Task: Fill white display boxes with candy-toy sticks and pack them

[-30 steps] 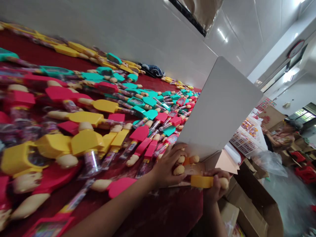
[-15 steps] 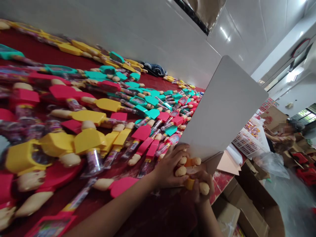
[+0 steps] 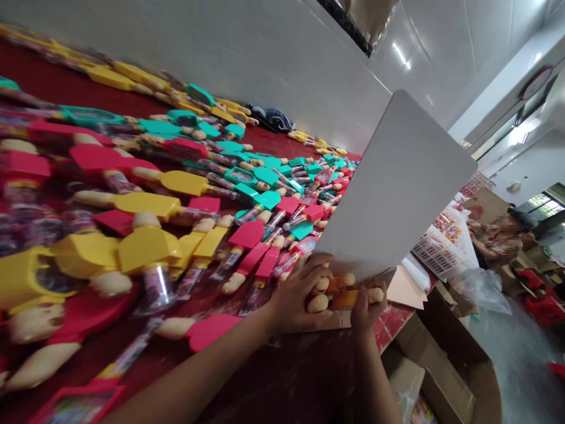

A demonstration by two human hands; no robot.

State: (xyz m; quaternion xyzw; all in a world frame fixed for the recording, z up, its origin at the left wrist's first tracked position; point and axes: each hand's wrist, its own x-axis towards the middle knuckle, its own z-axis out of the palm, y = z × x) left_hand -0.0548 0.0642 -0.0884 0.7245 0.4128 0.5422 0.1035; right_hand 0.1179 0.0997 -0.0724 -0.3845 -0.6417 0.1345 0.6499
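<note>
A cardboard box (image 3: 342,321) with a tall, plain grey-white upright panel (image 3: 392,182) stands at the table's edge. Orange-yellow toys (image 3: 345,299) with rounded beige ends lie side by side in it, at the panel's foot. My left hand (image 3: 300,294) curls round the left side of the box, its fingers closed over the beige ends there. At the right end, my right hand (image 3: 364,309) is closed on a yellow toy, thumb up near its beige knob. The palms hide part of the toys and the box walls.
Many pink, yellow and green paddle-shaped toys (image 3: 148,244) with clear candy tubes cover the red table (image 3: 282,377). Right of it are an open carton (image 3: 459,359), pale card sheets (image 3: 404,288) and a white basket (image 3: 436,253). A person (image 3: 498,235) sits farther back.
My right hand has lowered its yellow toy into the box and moved slightly right, so the toys now lie more level. My left hand keeps its place on the box. The view has shifted slightly.
</note>
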